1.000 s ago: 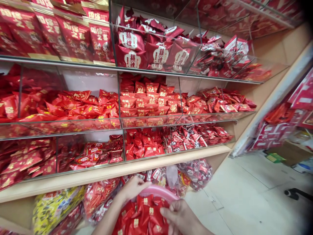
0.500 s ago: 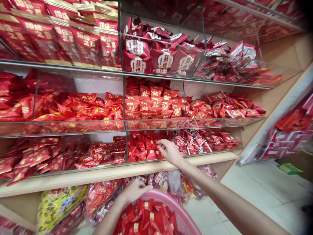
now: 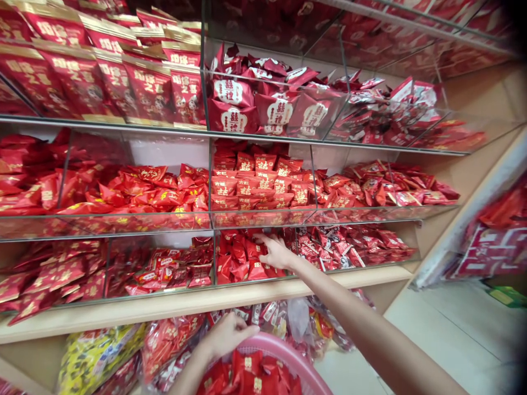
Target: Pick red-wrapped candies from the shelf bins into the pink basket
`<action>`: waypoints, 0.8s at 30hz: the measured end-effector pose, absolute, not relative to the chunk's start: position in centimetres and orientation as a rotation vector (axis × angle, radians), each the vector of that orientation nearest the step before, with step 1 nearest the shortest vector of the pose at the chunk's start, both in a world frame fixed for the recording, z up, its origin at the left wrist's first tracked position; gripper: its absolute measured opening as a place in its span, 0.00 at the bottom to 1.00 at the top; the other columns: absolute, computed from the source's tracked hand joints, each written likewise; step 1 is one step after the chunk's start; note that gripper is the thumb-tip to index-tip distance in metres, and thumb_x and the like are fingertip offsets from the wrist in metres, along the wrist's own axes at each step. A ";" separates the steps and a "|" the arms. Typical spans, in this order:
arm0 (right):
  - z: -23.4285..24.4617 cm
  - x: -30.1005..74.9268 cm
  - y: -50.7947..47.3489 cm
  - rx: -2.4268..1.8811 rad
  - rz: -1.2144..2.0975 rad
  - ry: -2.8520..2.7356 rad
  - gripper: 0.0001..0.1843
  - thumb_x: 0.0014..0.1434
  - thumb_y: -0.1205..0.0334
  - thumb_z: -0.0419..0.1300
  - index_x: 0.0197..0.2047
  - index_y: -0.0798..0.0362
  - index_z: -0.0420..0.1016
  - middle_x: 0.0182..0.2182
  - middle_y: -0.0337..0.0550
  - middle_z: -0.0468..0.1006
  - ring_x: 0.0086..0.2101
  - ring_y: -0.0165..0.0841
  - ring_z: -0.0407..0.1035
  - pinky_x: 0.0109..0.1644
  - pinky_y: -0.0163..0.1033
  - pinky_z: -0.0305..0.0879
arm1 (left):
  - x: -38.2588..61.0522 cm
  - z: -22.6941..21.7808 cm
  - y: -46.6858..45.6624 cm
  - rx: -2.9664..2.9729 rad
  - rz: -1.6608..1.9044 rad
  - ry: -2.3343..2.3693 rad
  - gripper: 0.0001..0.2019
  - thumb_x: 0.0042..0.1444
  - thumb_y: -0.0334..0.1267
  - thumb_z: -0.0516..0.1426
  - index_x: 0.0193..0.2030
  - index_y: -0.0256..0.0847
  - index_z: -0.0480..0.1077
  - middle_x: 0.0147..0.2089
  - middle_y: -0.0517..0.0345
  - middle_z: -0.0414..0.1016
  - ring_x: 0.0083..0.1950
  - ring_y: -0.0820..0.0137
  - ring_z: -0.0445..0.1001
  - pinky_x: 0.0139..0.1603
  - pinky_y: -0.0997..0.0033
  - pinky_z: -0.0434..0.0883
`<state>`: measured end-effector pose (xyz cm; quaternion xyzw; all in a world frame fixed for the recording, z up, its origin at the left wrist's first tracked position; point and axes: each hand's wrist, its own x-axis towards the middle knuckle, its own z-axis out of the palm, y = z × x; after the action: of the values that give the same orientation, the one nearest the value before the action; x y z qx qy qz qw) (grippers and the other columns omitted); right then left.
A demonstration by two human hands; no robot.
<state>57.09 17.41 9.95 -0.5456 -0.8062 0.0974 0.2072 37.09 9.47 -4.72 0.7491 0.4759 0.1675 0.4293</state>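
My left hand (image 3: 230,333) is closed over the near-left rim of a pink plastic basket (image 3: 284,351). Red packets with gold marks (image 3: 257,378) fill the visible part of the basket. Higher up, my right hand (image 3: 276,252) reaches into a bottom-shelf compartment of small red packets (image 3: 242,258). Its forefinger is stretched out and the thumb stands apart, at the packets. I see nothing held between those fingers, though some fingertips are partly hidden.
Clear dividers and front panels (image 3: 263,218) split the shelves into compartments of red packets. A wooden ledge (image 3: 164,307) runs below. Under it lie a yellow patterned bag (image 3: 99,356) and bagged red goods (image 3: 171,340). Floor tiles (image 3: 444,329) show at right.
My right hand has moved slightly left and deeper into the compartment, its fingers going from pinched together to spread. My left hand stays on the basket rim. The view has tilted up slightly.
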 end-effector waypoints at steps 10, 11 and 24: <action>9.0 57.7 17.7 -1.437 0.159 -2.260 0.32 0.51 0.63 0.64 0.60 0.50 0.63 0.55 0.51 0.67 0.55 0.48 0.56 0.55 0.53 0.51 | 37.1 -4.4 9.3 1.900 0.393 1.185 0.30 0.51 0.63 0.51 0.30 0.34 0.78 0.25 0.58 0.73 0.27 0.71 0.64 0.27 0.73 0.56; 8.9 57.7 17.7 -1.422 0.153 -2.259 0.32 0.51 0.63 0.64 0.59 0.51 0.64 0.55 0.53 0.67 0.55 0.49 0.56 0.55 0.54 0.51 | 37.1 -4.3 9.3 1.900 0.390 1.186 0.30 0.51 0.63 0.51 0.30 0.35 0.78 0.26 0.57 0.74 0.27 0.71 0.64 0.27 0.73 0.56; 9.8 59.1 12.7 -1.008 0.231 -2.076 0.22 0.57 0.67 0.59 0.55 0.52 0.64 0.43 0.47 0.67 0.46 0.37 0.64 0.53 0.45 0.61 | 37.2 -3.4 9.0 1.818 0.404 1.145 0.28 0.50 0.62 0.54 0.29 0.33 0.76 0.24 0.60 0.70 0.25 0.73 0.61 0.27 0.74 0.55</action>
<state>59.07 12.70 9.85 -0.3986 -0.8204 0.0912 0.3997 37.17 9.02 -3.41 0.7384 0.4652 0.1642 0.4598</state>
